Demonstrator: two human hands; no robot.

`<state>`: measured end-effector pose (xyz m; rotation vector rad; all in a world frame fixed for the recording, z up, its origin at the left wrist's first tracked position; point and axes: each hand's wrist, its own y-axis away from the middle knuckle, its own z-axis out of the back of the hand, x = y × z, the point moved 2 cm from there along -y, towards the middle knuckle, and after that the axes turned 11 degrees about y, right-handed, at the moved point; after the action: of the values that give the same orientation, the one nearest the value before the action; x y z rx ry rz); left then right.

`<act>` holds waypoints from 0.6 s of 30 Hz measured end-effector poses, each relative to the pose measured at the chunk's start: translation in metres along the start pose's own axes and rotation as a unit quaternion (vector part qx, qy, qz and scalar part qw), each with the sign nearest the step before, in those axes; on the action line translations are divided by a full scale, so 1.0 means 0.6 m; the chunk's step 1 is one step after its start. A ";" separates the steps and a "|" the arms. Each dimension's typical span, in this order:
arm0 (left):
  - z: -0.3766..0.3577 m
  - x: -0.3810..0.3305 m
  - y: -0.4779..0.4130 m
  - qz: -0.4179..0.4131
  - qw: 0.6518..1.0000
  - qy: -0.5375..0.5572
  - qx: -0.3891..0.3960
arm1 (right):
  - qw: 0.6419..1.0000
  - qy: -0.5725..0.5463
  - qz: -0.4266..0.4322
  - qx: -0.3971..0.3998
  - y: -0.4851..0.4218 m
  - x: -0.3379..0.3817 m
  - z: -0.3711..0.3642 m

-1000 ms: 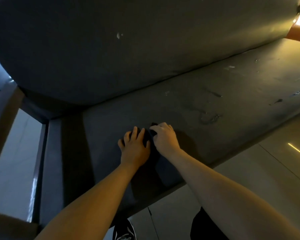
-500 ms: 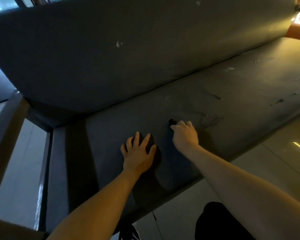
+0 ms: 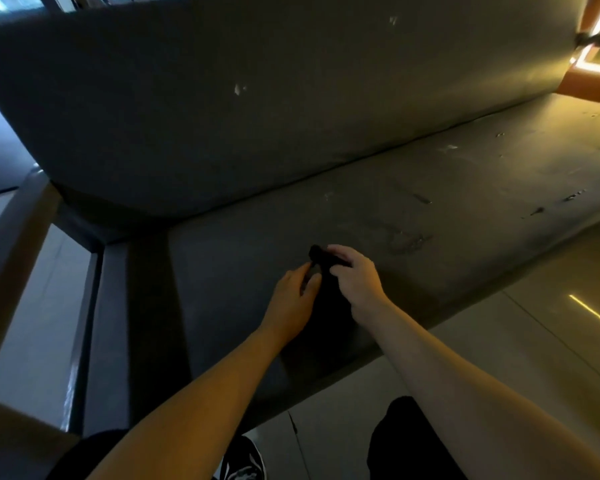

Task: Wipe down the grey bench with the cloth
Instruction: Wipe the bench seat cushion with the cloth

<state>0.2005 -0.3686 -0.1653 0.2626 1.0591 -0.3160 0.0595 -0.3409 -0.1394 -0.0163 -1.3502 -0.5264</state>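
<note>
I see the cloth clutched in the curled fingers of my right hand, left hand pinching it just beside them, on the counter

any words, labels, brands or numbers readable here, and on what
None can be read.
The bench shows only scuffs and pale marks, no lettering.
The cloth is plain and dark.
The shoe has a white pattern, too blurred to read as text.
</note>
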 end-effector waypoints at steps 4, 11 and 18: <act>-0.012 -0.054 0.018 0.072 0.959 0.274 0.010 | 0.956 -0.276 -0.092 0.020 0.029 0.029 -0.012; 0.007 -0.076 0.035 0.139 0.931 0.335 -0.044 | 0.956 -0.277 -0.096 0.026 0.052 0.057 -0.033; 0.066 -0.104 0.011 0.185 0.917 0.310 -0.171 | 0.991 -0.109 -0.075 -0.008 0.054 0.075 -0.041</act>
<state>0.2068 -0.3689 -0.0910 0.2464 1.6327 0.3213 0.0997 -0.3357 -0.0939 0.0161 -1.5685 -0.6771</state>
